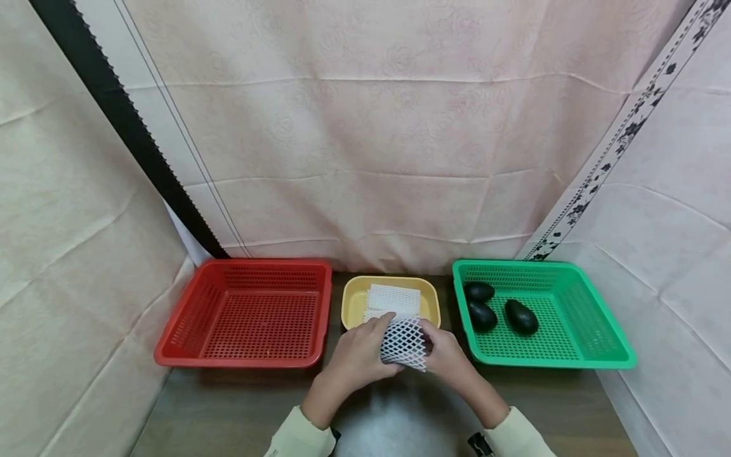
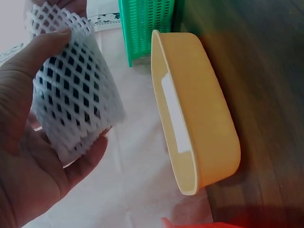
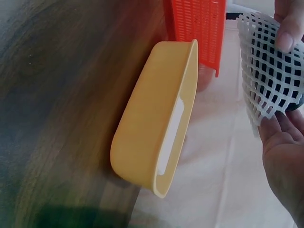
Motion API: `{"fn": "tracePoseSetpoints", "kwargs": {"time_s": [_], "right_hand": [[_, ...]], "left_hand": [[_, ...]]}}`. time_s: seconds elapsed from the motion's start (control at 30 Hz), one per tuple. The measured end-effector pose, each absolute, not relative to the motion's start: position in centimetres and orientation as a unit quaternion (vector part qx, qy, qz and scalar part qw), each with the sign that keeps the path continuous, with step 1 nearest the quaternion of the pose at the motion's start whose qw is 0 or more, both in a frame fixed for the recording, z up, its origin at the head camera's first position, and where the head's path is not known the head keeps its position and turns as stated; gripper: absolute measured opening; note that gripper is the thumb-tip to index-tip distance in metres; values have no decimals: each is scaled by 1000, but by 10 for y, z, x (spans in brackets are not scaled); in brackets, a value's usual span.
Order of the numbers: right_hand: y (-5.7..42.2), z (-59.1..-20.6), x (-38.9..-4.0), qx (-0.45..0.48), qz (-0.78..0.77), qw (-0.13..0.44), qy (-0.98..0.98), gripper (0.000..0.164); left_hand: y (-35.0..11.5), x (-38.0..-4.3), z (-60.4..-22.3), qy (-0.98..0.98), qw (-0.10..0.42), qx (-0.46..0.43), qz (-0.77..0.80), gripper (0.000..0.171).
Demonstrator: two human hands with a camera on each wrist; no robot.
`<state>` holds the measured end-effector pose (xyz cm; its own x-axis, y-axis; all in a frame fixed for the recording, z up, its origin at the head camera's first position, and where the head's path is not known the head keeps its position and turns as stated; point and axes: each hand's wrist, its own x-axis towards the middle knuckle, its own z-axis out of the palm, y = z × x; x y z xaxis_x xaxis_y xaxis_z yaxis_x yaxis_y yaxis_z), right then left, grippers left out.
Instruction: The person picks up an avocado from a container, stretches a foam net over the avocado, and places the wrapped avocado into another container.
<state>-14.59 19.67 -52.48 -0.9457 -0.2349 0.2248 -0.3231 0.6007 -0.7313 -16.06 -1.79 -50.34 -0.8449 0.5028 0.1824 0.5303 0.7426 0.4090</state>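
Observation:
A white foam net sleeve (image 1: 403, 343) is held between both hands, with a dark, smooth oval fruit inside it. The fruit's dark skin (image 3: 295, 103) shows through the mesh and at the open end in the right wrist view. My left hand (image 1: 361, 351) grips the sleeve, thumb over one side and fingers beneath; its thumb (image 2: 52, 45) presses on the mesh in the left wrist view. At the other end, my right hand (image 1: 448, 355) holds the sleeve and fruit, with fingertips (image 3: 273, 127) at the sleeve's lower edge. Part of each hand is hidden.
Behind the hands is a yellow tray (image 1: 349, 304) holding flat white net sleeves (image 1: 394, 298). A red basket (image 1: 242, 363) stands on the left. On the right, a green basket (image 1: 594, 317) contains dark oval fruits (image 1: 521, 317). Patterned cloth (image 1: 365, 139) surrounds the wooden table (image 1: 240, 412).

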Motion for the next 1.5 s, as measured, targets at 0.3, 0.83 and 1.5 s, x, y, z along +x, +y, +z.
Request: {"fn": "tracePoseSetpoints", "kwargs": {"time_s": [0.3, 0.83, 1.5], "right_hand": [[196, -522, -142, 164, 430, 28, -887, 40], [206, -516, -148, 235, 401, 128, -876, 49], [150, -548, -154, 363, 259, 173, -878, 54]], "left_hand": [[-14, -160, -508, -933, -2, -267, -243, 94], [-43, -177, -505, -933, 35, -207, -292, 85], [-118, -219, -504, -960, 63, -39, -270, 84]]}}
